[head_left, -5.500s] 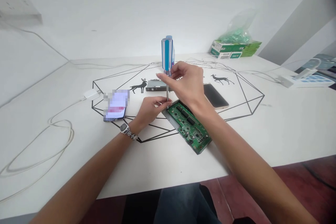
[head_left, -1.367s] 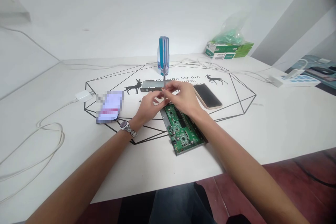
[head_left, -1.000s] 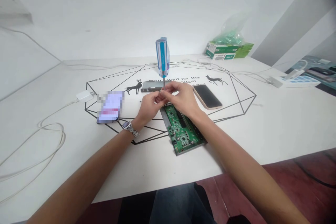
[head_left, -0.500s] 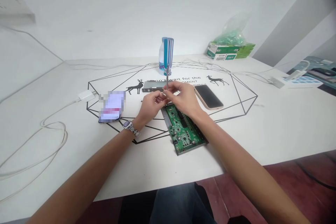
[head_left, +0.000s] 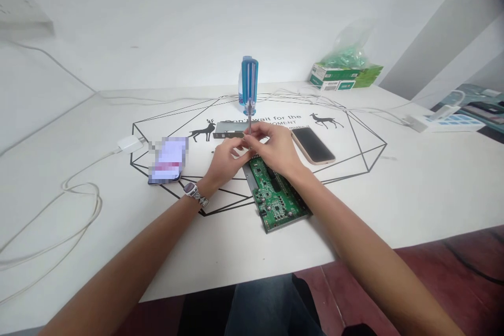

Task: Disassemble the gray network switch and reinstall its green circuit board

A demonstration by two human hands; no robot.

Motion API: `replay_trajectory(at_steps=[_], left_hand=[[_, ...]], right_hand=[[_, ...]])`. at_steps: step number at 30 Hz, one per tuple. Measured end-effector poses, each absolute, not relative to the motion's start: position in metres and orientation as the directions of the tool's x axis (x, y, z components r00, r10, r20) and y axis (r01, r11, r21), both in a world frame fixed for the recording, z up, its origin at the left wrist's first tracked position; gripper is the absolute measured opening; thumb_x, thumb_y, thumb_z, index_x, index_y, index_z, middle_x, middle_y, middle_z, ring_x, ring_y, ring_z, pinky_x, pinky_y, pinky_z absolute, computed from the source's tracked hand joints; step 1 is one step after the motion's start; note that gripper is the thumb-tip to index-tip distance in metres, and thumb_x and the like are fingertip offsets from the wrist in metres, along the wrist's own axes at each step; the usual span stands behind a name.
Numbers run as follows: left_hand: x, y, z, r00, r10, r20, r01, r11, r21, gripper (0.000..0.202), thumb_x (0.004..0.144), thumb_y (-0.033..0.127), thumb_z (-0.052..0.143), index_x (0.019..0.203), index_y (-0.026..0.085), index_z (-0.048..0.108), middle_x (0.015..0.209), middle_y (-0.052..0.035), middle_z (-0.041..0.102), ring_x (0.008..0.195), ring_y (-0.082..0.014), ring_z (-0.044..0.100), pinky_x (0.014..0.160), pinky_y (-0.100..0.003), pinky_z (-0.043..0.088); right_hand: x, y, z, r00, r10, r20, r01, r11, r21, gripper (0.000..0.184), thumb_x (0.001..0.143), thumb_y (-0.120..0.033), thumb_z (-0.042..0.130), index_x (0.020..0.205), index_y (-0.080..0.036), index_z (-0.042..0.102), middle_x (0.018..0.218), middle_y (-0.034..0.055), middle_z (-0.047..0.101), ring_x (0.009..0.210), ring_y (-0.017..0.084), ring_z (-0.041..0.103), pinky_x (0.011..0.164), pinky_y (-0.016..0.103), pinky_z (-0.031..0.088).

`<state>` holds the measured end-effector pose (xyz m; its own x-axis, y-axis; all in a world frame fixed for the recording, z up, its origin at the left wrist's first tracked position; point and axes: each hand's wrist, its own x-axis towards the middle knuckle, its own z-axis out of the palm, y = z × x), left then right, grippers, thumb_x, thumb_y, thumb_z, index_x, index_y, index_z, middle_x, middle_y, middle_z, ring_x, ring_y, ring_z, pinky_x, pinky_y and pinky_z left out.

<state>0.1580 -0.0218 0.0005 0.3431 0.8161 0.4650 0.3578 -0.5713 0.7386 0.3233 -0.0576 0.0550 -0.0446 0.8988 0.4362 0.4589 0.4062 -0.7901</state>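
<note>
A screwdriver (head_left: 250, 81) with a blue and clear striped handle stands nearly upright above the far end of a green circuit board (head_left: 271, 194). My right hand (head_left: 277, 149) pinches its metal shaft between thumb and fingers, low down. My left hand (head_left: 228, 160) is closed right beside it, fingertips meeting the right hand's near the shaft. Whatever the left fingers grip is hidden, and so is the screwdriver's tip. The board lies on a metal plate on the white table, its far edge partly covered by my hands.
Beyond my hands lies a flat metal piece (head_left: 228, 130). A dark-screened phone (head_left: 314, 146) is to the right, a lit phone (head_left: 169, 160) to the left. A bottle (head_left: 240, 94) stands behind the screwdriver. Farther off are green boxes (head_left: 338, 73), a power strip (head_left: 447, 122) and loose white cables (head_left: 96, 205).
The screwdriver's handle has shifted slightly left and turned a little, now covering more of the bottle. My left fingers have moved slightly; the board has stayed put.
</note>
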Motion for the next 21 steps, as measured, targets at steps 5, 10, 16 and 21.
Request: replay_trajectory(at_steps=[5,10,16,21], left_hand=[[0.1559,-0.0224,0.0013,0.363,0.795,0.485,0.361,-0.600,0.714,0.021,0.092,0.036,0.065,0.081,0.019,0.072,0.075,-0.0026,0.070,0.074,-0.0173,0.059,0.071,-0.031,0.048],[0.1582,-0.0210,0.0014,0.309,0.833,0.460,0.353,-0.549,0.757,0.020,0.085,0.038,0.074,0.081,0.019,0.071,0.078,-0.0029,0.071,0.073,-0.0174,0.060,0.069,-0.030,0.049],[0.1547,-0.0220,0.0033,0.383,0.789,0.481,0.368,-0.607,0.704,0.019,0.091,0.037,0.066,0.088,0.021,0.076,0.079,-0.0030,0.073,0.076,-0.0183,0.061,0.070,-0.030,0.049],[0.1570,-0.0195,0.0005,0.321,0.829,0.458,0.364,-0.554,0.749,0.022,0.086,0.040,0.073,0.081,0.018,0.072,0.077,-0.0031,0.072,0.074,-0.0177,0.061,0.070,-0.030,0.050]], right_hand=[[0.3231,-0.0580,0.0564,-0.038,0.889,0.457,0.464,0.421,-0.780,0.012,0.086,-0.022,0.064,0.091,-0.019,0.074,0.087,0.0033,0.077,0.080,0.018,0.069,0.077,0.032,0.052],[0.3244,-0.0574,0.0561,-0.035,0.895,0.444,0.471,0.406,-0.783,0.011,0.086,-0.023,0.065,0.091,-0.019,0.074,0.081,0.0019,0.074,0.076,0.017,0.067,0.077,0.033,0.051],[0.3240,-0.0569,0.0559,-0.025,0.892,0.452,0.415,0.420,-0.807,0.011,0.084,-0.020,0.065,0.093,-0.019,0.072,0.082,0.0021,0.075,0.078,0.018,0.069,0.077,0.032,0.054],[0.3243,-0.0557,0.0540,-0.038,0.891,0.453,0.388,0.431,-0.815,0.008,0.085,-0.018,0.065,0.090,-0.018,0.071,0.084,0.0033,0.076,0.079,0.018,0.071,0.078,0.033,0.055]])
